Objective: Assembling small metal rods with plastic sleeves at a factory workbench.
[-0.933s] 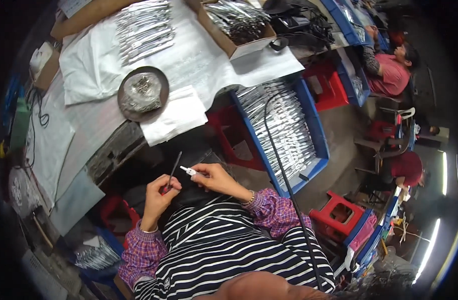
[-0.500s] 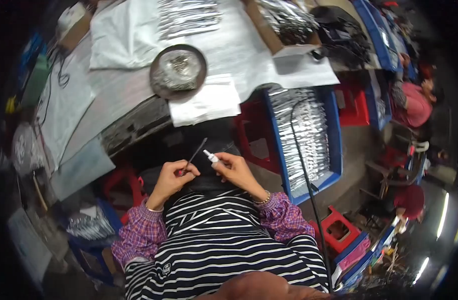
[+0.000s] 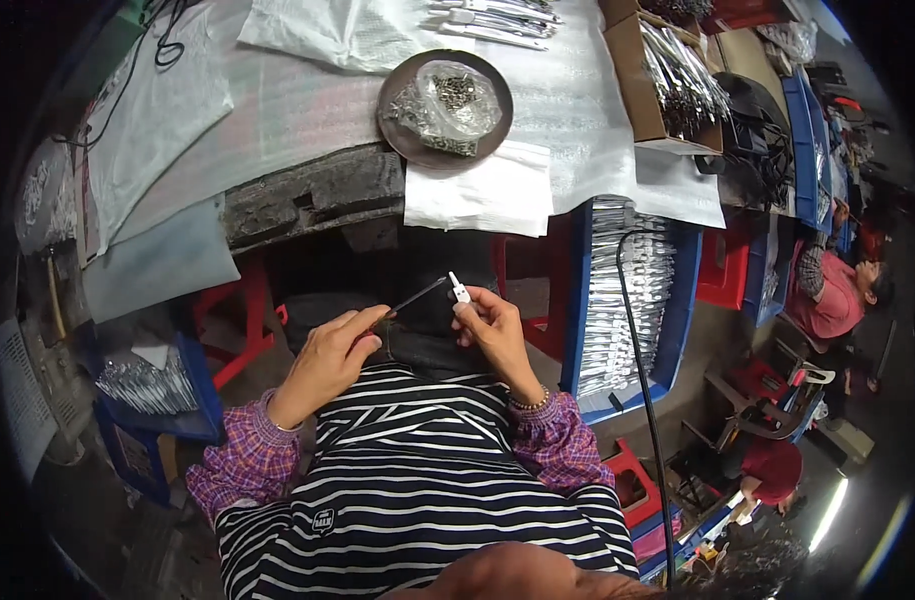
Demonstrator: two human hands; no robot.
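My left hand [image 3: 327, 358] is closed around a thin dark-shafted tool [image 3: 417, 296], its handle mostly hidden by the fingers. A bit of red shows at the grip. The shaft slants up to the right, and its tip ends right beside a small white piece [image 3: 460, 291] with a narrow pointed end. That piece is pinched between thumb and fingers of my right hand [image 3: 493, 335]; whatever lies lower in the palm is hidden. Whether tip and piece touch, I cannot tell. Both hands are above my lap, in front of the table edge.
On the table ahead are a round brown dish [image 3: 397, 130] with a plastic bag of small metal parts, white paper [image 3: 477, 195] and a cardboard box [image 3: 632, 75]. A blue crate [image 3: 687, 300] of silvery-white pieces stands at right, a black cable [image 3: 639, 350] hanging across it. Red stools flank me.
The tool in my left hand has tilted lower and its tip has come over to the white piece. My left hand has turned, showing more of its back. The whole view has shifted.
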